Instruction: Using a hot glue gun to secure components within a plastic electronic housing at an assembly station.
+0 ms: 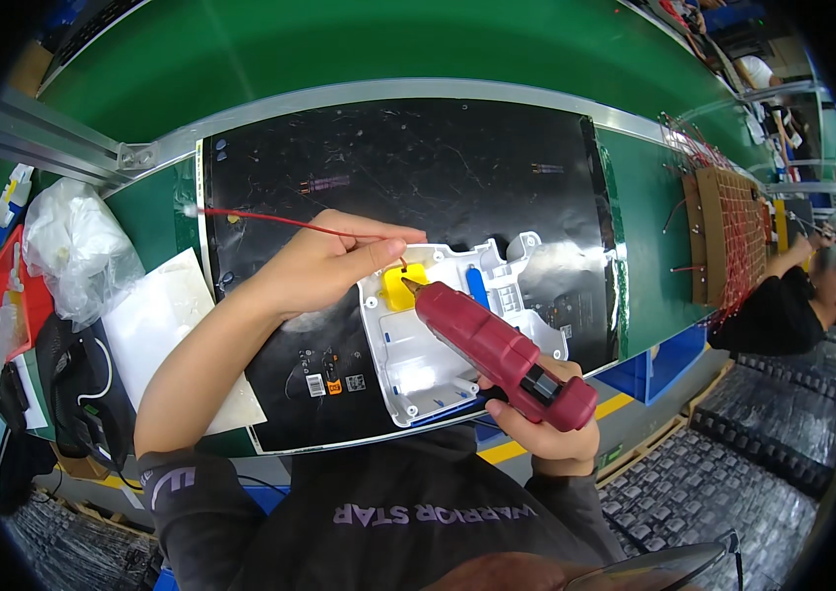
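A white plastic housing (pixel 418 355) lies hollow side up on the black mat. Inside it, toward the far left corner, is a yellow part (pixel 395 293); a blue strip-shaped piece (pixel 477 287) sits to its right. My left hand (pixel 339 258) pinches a thin red wire (pixel 270 217) at the housing's far left edge. One end of the wire reaches the yellow part, while the other sticks out leftward over the mat. Wrapped in my right hand (pixel 556 438) is a dark red glue gun (pixel 482 340). Its nozzle tip points down at the yellow part, touching or very close.
Left of the black mat (pixel 418 167) lie white paper (pixel 167 340), a clear plastic bag (pixel 81 246) and a red plastic piece (pixel 29 300). A cardboard piece (pixel 713 236) strung with red wires stands at the right. Beyond it, another person (pixel 777 310) works.
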`<move>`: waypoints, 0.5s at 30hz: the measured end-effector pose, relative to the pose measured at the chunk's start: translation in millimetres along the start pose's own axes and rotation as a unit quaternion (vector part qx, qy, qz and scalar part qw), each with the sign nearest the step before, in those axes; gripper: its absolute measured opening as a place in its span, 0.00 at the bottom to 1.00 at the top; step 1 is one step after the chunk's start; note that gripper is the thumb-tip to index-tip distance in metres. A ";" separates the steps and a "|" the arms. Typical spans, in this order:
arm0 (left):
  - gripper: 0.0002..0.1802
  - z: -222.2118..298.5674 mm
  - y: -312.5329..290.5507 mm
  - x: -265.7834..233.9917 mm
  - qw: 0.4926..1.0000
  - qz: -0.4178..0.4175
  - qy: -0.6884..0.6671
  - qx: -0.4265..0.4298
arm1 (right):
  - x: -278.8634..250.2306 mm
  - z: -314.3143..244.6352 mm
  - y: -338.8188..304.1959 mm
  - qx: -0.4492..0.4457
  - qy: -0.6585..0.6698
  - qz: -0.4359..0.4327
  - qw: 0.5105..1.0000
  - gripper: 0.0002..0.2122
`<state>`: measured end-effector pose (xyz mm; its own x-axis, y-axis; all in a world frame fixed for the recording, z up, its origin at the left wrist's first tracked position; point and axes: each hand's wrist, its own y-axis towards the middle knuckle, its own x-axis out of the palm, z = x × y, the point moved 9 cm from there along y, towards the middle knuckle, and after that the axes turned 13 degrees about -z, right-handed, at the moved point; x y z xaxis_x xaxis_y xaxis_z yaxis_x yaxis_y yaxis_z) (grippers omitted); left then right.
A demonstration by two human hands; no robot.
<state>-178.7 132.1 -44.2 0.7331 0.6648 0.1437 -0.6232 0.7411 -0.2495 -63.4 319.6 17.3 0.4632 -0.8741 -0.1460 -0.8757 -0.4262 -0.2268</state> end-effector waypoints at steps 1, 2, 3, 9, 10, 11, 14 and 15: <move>0.16 1.6 -0.2 1.1 1.000 0.000 0.000 0.000 | 0.3 -0.8 0.4 -0.003 -0.010 -0.007 1.000 0.14; 0.15 2.7 -0.6 0.2 1.000 0.013 0.012 -0.009 | 0.6 -1.7 0.6 -0.007 -0.020 -0.014 1.000 0.14; 0.14 2.8 -0.9 -1.3 0.999 0.026 0.025 -0.017 | 0.0 -1.8 0.3 -0.006 -0.021 -0.013 1.000 0.14; 0.14 0.3 1.7 -1.6 1.000 0.022 -0.003 0.010 | 0.9 -1.2 1.4 -0.008 -0.019 -0.018 1.000 0.13; 0.14 0.1 2.7 -1.4 1.000 0.020 -0.004 0.010 | 0.3 -1.9 1.2 -0.012 -0.012 -0.012 1.000 0.13; 0.14 0.4 2.1 -2.0 1.000 0.022 -0.002 0.013 | 0.0 -2.5 1.2 -0.018 -0.005 -0.008 1.000 0.13; 0.14 2.1 1.2 -2.3 0.999 0.036 0.003 0.008 | -0.2 -2.1 0.8 -0.013 -0.016 -0.015 1.000 0.13; 0.14 2.5 1.3 -2.8 0.999 0.046 0.008 0.002 | -0.1 -1.5 0.7 -0.012 -0.016 -0.015 1.000 0.13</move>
<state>-182.2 131.4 -42.5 0.6770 0.7284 0.1053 -0.6889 0.6776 -0.2574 -64.3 319.1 18.5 0.4928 -0.8532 -0.1712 -0.8645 -0.4576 -0.2081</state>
